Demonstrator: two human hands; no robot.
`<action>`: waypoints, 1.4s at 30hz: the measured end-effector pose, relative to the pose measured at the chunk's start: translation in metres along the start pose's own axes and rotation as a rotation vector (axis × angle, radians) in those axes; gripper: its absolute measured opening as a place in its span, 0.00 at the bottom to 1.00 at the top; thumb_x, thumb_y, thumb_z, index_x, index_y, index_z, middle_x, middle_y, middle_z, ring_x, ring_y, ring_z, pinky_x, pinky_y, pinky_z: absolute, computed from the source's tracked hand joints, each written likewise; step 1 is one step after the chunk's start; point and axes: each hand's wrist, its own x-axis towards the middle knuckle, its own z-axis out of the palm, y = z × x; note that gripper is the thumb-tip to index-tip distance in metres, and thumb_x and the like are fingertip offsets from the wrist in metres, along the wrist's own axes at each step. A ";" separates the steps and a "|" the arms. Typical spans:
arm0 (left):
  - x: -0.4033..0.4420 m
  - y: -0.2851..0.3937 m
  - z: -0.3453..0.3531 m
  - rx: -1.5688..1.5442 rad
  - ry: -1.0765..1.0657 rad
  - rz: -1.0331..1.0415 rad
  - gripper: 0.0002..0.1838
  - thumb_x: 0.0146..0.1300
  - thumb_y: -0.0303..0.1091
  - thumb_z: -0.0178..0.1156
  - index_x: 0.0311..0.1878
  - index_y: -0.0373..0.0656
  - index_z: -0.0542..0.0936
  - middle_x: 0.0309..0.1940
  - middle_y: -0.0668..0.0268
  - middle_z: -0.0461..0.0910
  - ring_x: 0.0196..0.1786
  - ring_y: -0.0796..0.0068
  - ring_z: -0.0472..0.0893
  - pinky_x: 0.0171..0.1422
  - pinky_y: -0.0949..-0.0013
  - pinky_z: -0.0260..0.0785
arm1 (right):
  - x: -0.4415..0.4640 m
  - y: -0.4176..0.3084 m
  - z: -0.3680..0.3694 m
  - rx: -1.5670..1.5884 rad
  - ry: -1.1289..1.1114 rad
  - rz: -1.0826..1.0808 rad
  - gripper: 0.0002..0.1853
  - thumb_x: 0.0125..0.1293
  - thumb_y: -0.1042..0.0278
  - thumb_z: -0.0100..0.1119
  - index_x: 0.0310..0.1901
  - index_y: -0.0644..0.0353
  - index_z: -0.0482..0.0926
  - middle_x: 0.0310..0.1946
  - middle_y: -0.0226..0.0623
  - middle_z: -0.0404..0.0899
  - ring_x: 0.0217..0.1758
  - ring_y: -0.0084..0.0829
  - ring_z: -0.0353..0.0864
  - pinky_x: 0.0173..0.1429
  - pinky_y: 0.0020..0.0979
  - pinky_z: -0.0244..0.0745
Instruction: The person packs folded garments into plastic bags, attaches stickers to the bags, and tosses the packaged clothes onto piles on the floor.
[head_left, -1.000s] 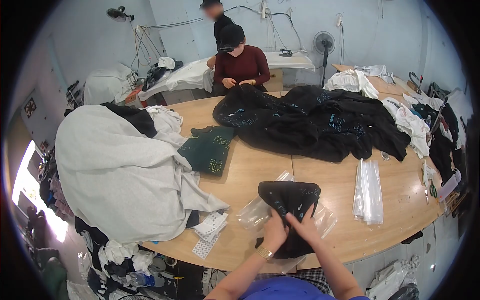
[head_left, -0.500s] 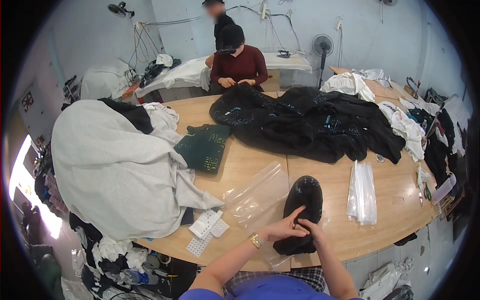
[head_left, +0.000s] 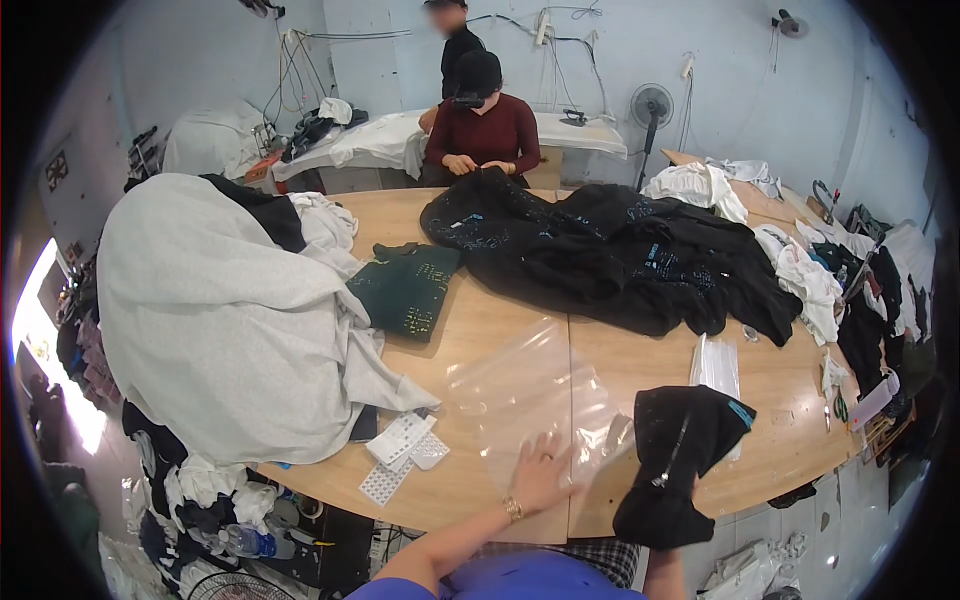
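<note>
My left hand [head_left: 541, 474] lies flat with its fingers spread, pressing on a clear plastic bag [head_left: 530, 385] on the table. A folded black garment [head_left: 672, 455] with a metal zipper and a teal print at one corner is raised over the table's near right side. My right hand [head_left: 697, 497] holds it from behind and below; most of the fingers are hidden by the cloth. Just behind the garment is a stack of clear plastic bags [head_left: 716, 362], partly covered by it.
A folded dark green garment [head_left: 408, 290] lies beside a big heap under light grey cloth [head_left: 220, 320]. White perforated cards [head_left: 400, 445] rest near the left edge. Black garments [head_left: 620, 255] spread across the far side, where a co-worker [head_left: 482, 130] handles them. Green-handled scissors [head_left: 840, 408] lie at right.
The black garment has gone from between both hands to the right, raised and turned in my right hand. My left hand has let go and moved left onto the plastic bag.
</note>
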 end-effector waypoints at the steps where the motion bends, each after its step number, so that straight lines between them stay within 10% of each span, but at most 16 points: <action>1: 0.009 -0.011 -0.001 0.018 0.014 -0.020 0.41 0.63 0.66 0.46 0.74 0.53 0.55 0.74 0.47 0.50 0.76 0.44 0.46 0.75 0.39 0.37 | -0.009 0.000 0.002 -0.020 0.053 0.012 0.30 0.71 0.44 0.40 0.64 0.59 0.65 0.58 0.39 0.72 0.59 0.34 0.71 0.67 0.35 0.62; 4: 0.032 -0.022 -0.013 0.122 0.009 -0.052 0.41 0.64 0.65 0.47 0.74 0.53 0.56 0.74 0.46 0.49 0.77 0.46 0.44 0.75 0.39 0.37 | -0.033 0.000 0.018 -0.081 0.205 0.046 0.36 0.67 0.36 0.43 0.62 0.62 0.66 0.52 0.42 0.74 0.52 0.38 0.75 0.59 0.37 0.69; 8: 0.041 -0.020 -0.007 0.101 -0.114 0.150 0.19 0.62 0.37 0.55 0.54 0.40 0.74 0.50 0.53 0.76 0.58 0.49 0.73 0.58 0.53 0.69 | -0.040 -0.004 0.029 -0.021 0.273 0.159 0.35 0.66 0.38 0.46 0.61 0.62 0.67 0.52 0.43 0.75 0.53 0.38 0.76 0.60 0.38 0.69; 11: 0.038 -0.022 0.012 0.287 -0.046 0.271 0.08 0.55 0.25 0.55 0.40 0.38 0.77 0.33 0.60 0.78 0.42 0.57 0.79 0.41 0.59 0.75 | -0.034 0.000 0.037 0.102 0.293 0.299 0.34 0.65 0.39 0.47 0.60 0.63 0.68 0.53 0.43 0.76 0.54 0.39 0.76 0.62 0.38 0.70; 27: -0.004 -0.021 -0.019 -0.481 -0.045 -0.037 0.07 0.57 0.31 0.60 0.35 0.38 0.78 0.28 0.50 0.79 0.37 0.49 0.80 0.41 0.52 0.72 | 0.014 0.048 0.096 0.180 0.147 0.532 0.32 0.60 0.46 0.57 0.57 0.66 0.72 0.50 0.42 0.79 0.53 0.38 0.80 0.61 0.36 0.74; 42: -0.014 -0.009 -0.007 -0.515 0.049 -0.022 0.07 0.61 0.24 0.52 0.42 0.41 0.74 0.35 0.53 0.75 0.40 0.50 0.78 0.45 0.54 0.71 | 0.019 0.054 0.064 0.118 0.230 0.418 0.36 0.57 0.49 0.62 0.61 0.67 0.68 0.53 0.45 0.77 0.55 0.41 0.78 0.64 0.37 0.71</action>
